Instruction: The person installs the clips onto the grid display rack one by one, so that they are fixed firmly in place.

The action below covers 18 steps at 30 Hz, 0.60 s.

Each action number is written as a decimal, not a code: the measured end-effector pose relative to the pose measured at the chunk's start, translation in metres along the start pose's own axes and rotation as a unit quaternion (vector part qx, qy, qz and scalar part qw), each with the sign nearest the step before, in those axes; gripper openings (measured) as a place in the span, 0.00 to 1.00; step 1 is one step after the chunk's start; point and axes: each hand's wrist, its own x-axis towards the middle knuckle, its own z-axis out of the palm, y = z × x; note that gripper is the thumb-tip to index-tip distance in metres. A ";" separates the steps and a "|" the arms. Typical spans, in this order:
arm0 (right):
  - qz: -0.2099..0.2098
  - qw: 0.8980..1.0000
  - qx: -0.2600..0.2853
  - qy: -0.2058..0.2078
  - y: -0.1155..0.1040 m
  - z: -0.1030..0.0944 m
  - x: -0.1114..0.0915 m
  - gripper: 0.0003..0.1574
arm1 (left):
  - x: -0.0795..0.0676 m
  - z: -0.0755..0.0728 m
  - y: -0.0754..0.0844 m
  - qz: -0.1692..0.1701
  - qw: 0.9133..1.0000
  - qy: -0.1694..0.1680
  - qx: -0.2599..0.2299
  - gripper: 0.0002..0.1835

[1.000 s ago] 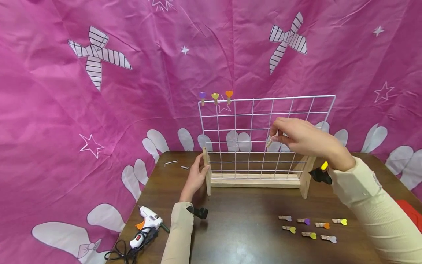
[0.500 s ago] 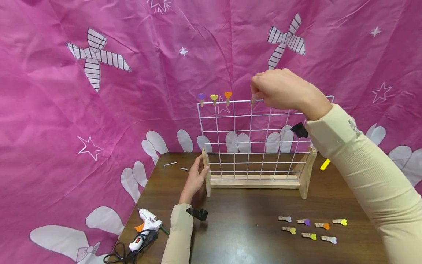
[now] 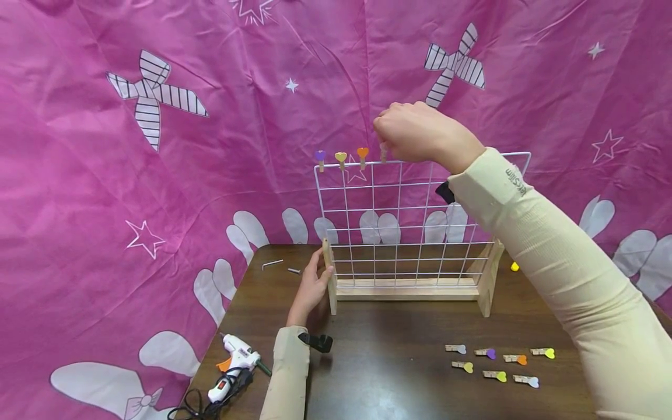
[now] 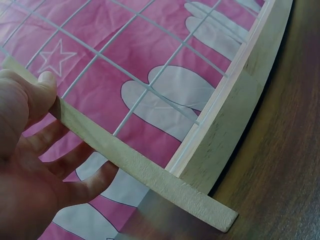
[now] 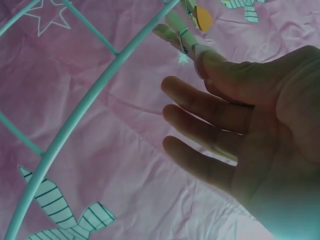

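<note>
My right hand (image 3: 420, 131) pinches a small wooden clothespin (image 3: 384, 155) at the top wire of a white wire grid (image 3: 401, 185). In the right wrist view, thumb and forefinger squeeze the clothespin (image 5: 181, 35) by its heart end, its jaws right at the wire; the other fingers are spread. To its left, clothespins with a purple heart (image 3: 321, 156), a yellow heart (image 3: 340, 157) and an orange heart (image 3: 362, 153) stand clipped on that wire. My left hand (image 3: 311, 289) grips the wooden side post (image 4: 130, 155) of the stand, thumb on one side and fingers on the other.
Several heart clothespins (image 3: 494, 375) lie on the dark wooden table (image 3: 378, 350) at front right. A hot glue gun (image 3: 238, 353) with its black cord sits at front left. A hex key (image 3: 272, 263) and a bolt (image 3: 294, 270) lie behind my left hand. Pink cloth hangs behind.
My right hand has risen from in front of the grid to its top wire and moved left, bringing the clothespin beside the orange one. The left hand keeps its grip on the post.
</note>
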 end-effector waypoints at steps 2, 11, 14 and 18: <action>-0.004 1.000 -0.001 -0.001 -0.001 0.002 0.002 0.02 | 0.000 0.000 0.000 -0.004 1.000 -0.001 0.001 0.26; 0.002 1.000 -0.001 -0.016 -0.004 0.008 0.005 0.03 | -0.001 -0.001 -0.002 0.003 1.000 -0.005 0.005 0.27; 0.019 1.000 0.012 -0.017 -0.004 0.008 0.002 0.01 | -0.001 -0.001 -0.002 0.001 1.000 -0.010 0.002 0.27; 0.040 0.999 0.034 0.000 -0.002 0.010 -0.009 0.07 | 0.000 -0.002 -0.002 -0.001 1.000 -0.011 -0.001 0.27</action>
